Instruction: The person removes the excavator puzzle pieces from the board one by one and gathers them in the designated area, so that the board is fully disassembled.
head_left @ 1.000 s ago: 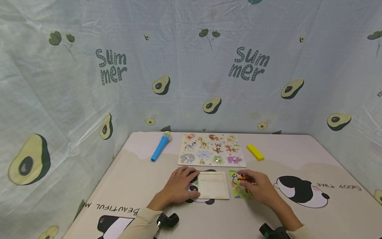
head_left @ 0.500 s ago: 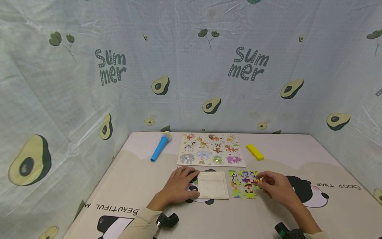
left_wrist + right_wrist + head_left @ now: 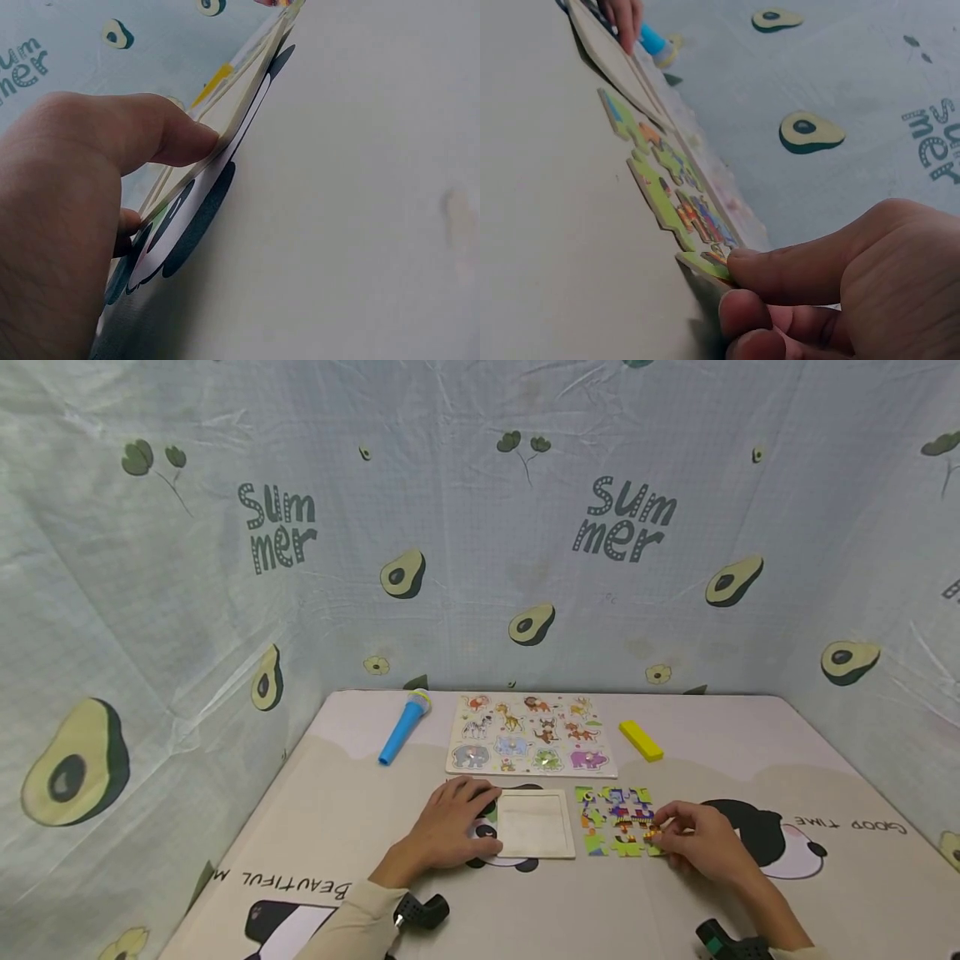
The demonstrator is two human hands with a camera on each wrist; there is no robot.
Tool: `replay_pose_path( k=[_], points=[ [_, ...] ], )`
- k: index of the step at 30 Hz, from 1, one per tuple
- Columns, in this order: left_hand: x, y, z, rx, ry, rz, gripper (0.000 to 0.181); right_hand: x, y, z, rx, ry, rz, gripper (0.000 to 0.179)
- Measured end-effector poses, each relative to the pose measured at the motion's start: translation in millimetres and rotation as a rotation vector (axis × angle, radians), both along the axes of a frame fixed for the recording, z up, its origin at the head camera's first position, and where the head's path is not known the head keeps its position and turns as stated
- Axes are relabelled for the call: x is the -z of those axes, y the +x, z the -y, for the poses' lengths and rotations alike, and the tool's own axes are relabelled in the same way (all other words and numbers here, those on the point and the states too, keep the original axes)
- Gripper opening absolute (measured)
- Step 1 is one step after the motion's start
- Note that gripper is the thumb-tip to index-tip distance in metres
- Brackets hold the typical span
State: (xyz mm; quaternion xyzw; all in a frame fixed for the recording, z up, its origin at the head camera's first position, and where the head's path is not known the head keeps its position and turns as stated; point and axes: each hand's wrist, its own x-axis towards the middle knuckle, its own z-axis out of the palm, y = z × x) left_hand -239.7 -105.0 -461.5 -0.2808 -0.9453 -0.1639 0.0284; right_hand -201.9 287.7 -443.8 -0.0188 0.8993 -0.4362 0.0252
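Observation:
My left hand (image 3: 450, 827) holds the left side of a square wooden puzzle tray (image 3: 536, 824), its thumb at the near corner and its index finger at the far one. In the left wrist view the thumb (image 3: 184, 139) lies on the tray's rim. Right of the tray, several colourful jigsaw pieces (image 3: 615, 818) lie in a loose square with gaps between them. My right hand (image 3: 708, 839) pinches a green-edged jigsaw piece (image 3: 705, 266) at the near right corner of that square, thumb on top and fingers below in the right wrist view.
Behind the tray lies an animal puzzle board (image 3: 532, 735). A blue toy microphone (image 3: 402, 732) is at the back left and a yellow block (image 3: 641, 742) at the back right. Patterned cloth (image 3: 465, 527) walls surround the table on the far side and both ends.
My right hand has moved off the middle of the jigsaw pieces to the right, then slightly nearer, uncovering the pieces. My left hand and the tray have stayed put.

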Motion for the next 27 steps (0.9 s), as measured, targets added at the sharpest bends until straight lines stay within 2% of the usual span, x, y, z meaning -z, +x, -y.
replay_pose_path(
  k=[11,17,27],
  points=[
    [1.7,-1.5,0.2,0.000,-0.004,-0.007,0.075,2.7,3.3,6.5,0.067,0.087,-0.015,0.015],
    [2.8,-2.6,-0.8,-0.001,0.000,-0.001,0.075,0.5,4.2,9.4,0.074,0.162,-0.045,0.019],
    [3.3,0.8,-1.9,-0.007,0.003,0.027,0.075,5.4,6.5,7.7,0.074,0.178,-0.046,0.021]
  ],
)
